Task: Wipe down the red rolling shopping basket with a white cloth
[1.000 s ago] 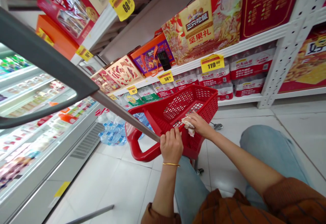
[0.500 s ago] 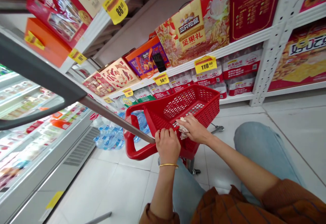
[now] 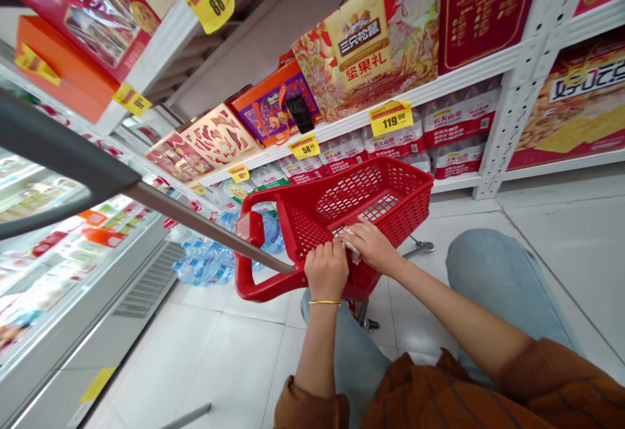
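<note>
A red plastic shopping-cart basket (image 3: 410,204) stands in front of me, its walls pierced with small holes. My left hand (image 3: 327,271) is closed over the near rim, beside the lower end of the grey metal pole (image 3: 209,226). Just to its right, my right hand (image 3: 375,245) presses a crumpled whitish cloth (image 3: 352,252) against the same rim. Most of the cloth is covered by the fingers. The two hands are very close together; whether they touch is hard to tell.
White shelves (image 3: 469,77) with gift boxes (image 3: 361,51) and packed bottles (image 3: 459,123) run behind the cart. Blue-tinted bottle packs (image 3: 205,260) sit on the floor left of it. A refrigerated display (image 3: 131,273) lines the left side. A cart caster (image 3: 424,247) rests on the tiles.
My right hand has flattened down over the cloth, hiding more of it. My left hand has shifted slightly right along the rim. The basket's far end appears further right.
</note>
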### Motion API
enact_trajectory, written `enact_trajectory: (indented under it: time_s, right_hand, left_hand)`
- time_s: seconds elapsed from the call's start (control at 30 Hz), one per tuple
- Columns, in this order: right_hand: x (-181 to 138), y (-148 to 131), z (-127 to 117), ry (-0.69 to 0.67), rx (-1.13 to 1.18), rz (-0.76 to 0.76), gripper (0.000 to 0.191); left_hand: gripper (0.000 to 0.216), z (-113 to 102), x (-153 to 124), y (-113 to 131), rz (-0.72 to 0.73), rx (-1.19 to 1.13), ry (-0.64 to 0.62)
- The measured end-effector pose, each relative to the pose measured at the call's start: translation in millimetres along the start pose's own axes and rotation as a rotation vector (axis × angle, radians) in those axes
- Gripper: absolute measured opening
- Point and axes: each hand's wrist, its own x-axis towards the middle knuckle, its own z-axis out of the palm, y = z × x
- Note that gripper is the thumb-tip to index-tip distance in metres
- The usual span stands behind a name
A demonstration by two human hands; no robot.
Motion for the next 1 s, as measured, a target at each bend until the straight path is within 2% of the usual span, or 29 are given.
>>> enact_trajectory:
  time_s: [0.17,0.3,0.47,0.57,0.73,1.0]
  right_hand:
    - [-4.2,5.6,-6.9,-0.023,-0.042,-0.002,0.028]
    - [-13.6,21.3,-14.3,-0.034,-0.082,0.028,0.032]
    - [-27.3,45.9,-22.8,-0.066,-0.135,0.064,0.037]
    - [-30.7,49.3,-22.3,-0.054,-0.118,0.099,0.038]
    - [-25.3,36.6,-21.0,-0.022,-0.061,0.156,0.044]
    - [1.9,-7.3,-11.4,-0.078,0.064,0.066,0.044]
  left_hand:
    - [0.027,2.5,-0.9,-1.1,0.022,0.022,0.034]
    - [0.027,2.3,-0.8,-2.2,0.032,0.016,0.023]
    - [0.026,2.1,-1.0,-0.4,-0.008,-0.011,0.002]
    - [0.025,0.5,-0.3,3.5,-0.032,-0.021,-0.004]
    - [0.026,-3.6,1.2,7.6,-0.075,-0.052,-0.019]
    - [0.024,-2.8,1.0,7.2,-0.082,-0.063,-0.033]
